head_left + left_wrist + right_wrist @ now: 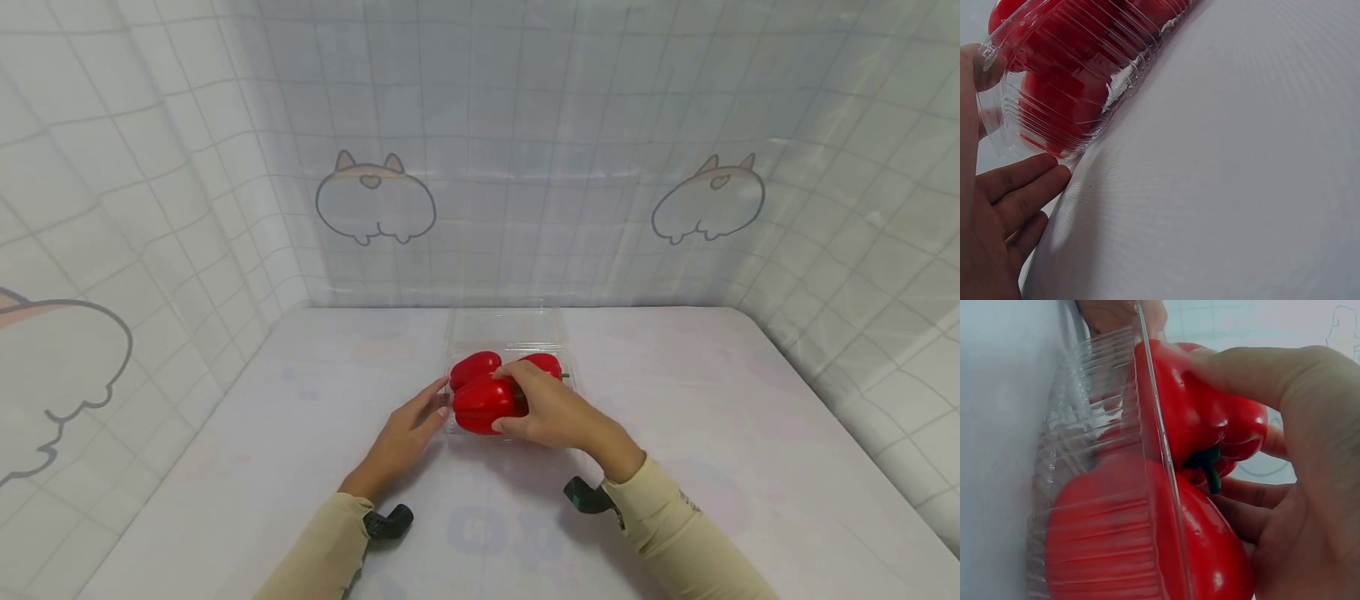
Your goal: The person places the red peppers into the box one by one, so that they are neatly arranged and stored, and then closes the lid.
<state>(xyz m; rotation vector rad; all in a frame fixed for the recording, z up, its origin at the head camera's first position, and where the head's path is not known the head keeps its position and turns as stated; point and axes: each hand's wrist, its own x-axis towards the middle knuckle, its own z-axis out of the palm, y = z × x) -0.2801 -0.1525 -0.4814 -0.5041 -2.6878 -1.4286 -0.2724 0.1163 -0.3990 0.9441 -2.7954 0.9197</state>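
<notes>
My right hand (551,408) grips a red bell pepper (480,406) from its stem side, with thumb in front and fingers behind. In the right wrist view, this pepper (1191,406) shows a green stem and bulges above the rim of the clear plastic clamshell box (1157,419). Another red pepper (476,367) lies behind it at the left. A further red pepper (543,363), partly covered by my right hand, lies at the back right of the box. At the box's left side is my left hand (408,429), its fingers (1029,181) extended right at the ribbed wall.
The box's clear lid (506,327) lies folded back towards the rear wall (517,250). White cloth covers the table (360,358), and a grid-patterned curtain (885,208) surrounds it at the back and sides. Each wrist carries a black camera mount (390,522).
</notes>
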